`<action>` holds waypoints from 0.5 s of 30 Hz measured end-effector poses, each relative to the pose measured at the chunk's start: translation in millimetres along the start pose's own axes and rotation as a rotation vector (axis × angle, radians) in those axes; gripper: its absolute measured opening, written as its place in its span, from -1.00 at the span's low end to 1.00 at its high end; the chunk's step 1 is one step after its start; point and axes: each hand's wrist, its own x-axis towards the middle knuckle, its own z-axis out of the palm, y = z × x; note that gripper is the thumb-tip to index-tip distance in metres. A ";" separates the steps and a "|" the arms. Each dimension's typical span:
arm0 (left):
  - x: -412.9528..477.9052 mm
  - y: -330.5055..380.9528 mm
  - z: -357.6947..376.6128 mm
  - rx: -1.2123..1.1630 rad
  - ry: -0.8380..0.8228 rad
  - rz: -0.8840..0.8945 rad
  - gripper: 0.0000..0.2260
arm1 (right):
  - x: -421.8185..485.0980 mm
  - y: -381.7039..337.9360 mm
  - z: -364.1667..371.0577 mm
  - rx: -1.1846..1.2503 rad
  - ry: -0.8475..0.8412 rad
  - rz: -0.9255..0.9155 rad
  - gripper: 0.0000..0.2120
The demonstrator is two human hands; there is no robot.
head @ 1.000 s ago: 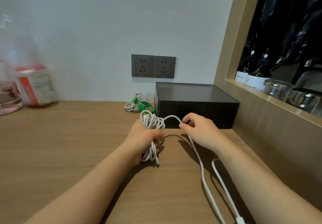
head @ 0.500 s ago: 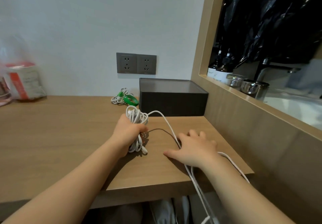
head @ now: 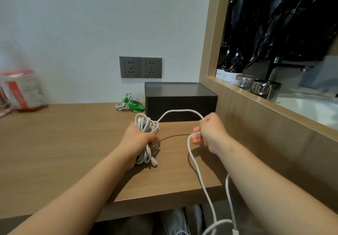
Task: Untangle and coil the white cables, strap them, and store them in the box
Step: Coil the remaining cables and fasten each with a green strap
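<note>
The left hand [head: 136, 142] clamps the half-wound bundle of white cable [head: 146, 127] upright above the wooden desk [head: 54, 143]; the right hand [head: 210, 132] pinches the loose strand [head: 196, 169], apparently feeding another loop. The dark lidded box [head: 181, 101] waits behind.

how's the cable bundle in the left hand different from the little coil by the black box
The held bundle is gripped upright in the left hand; the small coil lies flat on the desk. The held bundle is unstrapped, its loose tail running through the right hand and off the desk edge; the small coil carries a green strap. The held bundle looks bulkier than the small coil. Both are white cable.
</note>
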 end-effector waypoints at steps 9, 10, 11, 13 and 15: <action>21.8 -1.9 15.6 0.007 0.069 0.044 -0.61 | 28.6 -36.2 7.8 0.352 0.000 -0.362 -0.92; 23.1 -1.1 17.6 0.007 0.093 0.055 -0.61 | 31.5 -32.1 7.7 0.224 -0.009 -0.411 -0.89; 24.9 -0.7 19.0 0.009 0.118 0.065 -0.61 | 32.8 -27.7 6.9 0.060 -0.007 -0.466 -0.86; 28.3 1.0 20.2 0.011 0.150 0.073 -0.61 | 35.5 -19.2 3.1 -0.411 0.026 -0.563 -0.80; 32.1 1.9 19.9 0.015 0.155 0.072 -0.60 | 38.0 -10.9 -0.7 -0.833 0.028 -0.555 -0.80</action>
